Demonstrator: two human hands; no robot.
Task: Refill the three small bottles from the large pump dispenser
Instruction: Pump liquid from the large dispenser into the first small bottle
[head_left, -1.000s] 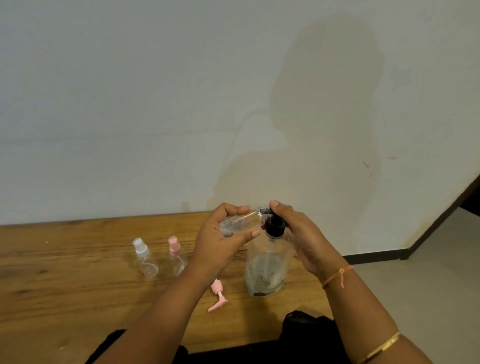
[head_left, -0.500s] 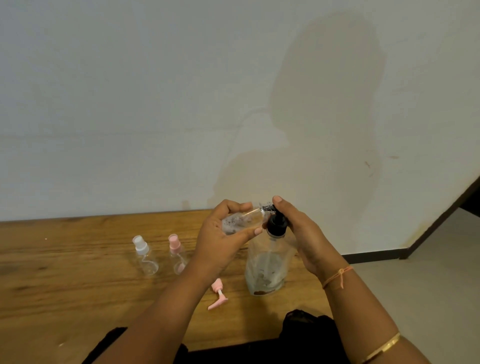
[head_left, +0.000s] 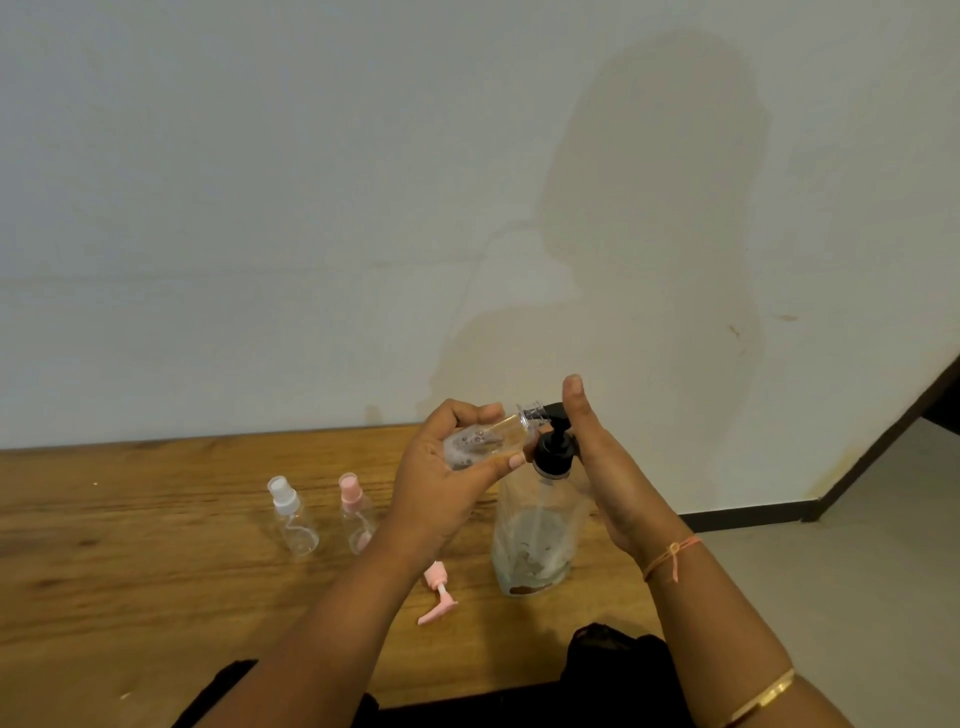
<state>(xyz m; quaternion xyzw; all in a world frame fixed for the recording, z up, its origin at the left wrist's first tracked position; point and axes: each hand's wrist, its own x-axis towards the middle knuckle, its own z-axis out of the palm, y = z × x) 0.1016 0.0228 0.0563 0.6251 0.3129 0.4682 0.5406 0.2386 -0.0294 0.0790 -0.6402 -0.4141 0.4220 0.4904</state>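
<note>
left hand grips small bottle; right hand straight-fingered against pump dispenser; bottle-to-pump contact unclear

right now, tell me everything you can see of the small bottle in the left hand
The small bottle looks like clear plastic, uncapped, with foamy liquid inside. It is tilted nearly onto its side above the table, gripped by the left hand, its threaded neck at the spout of the black pump.
</note>
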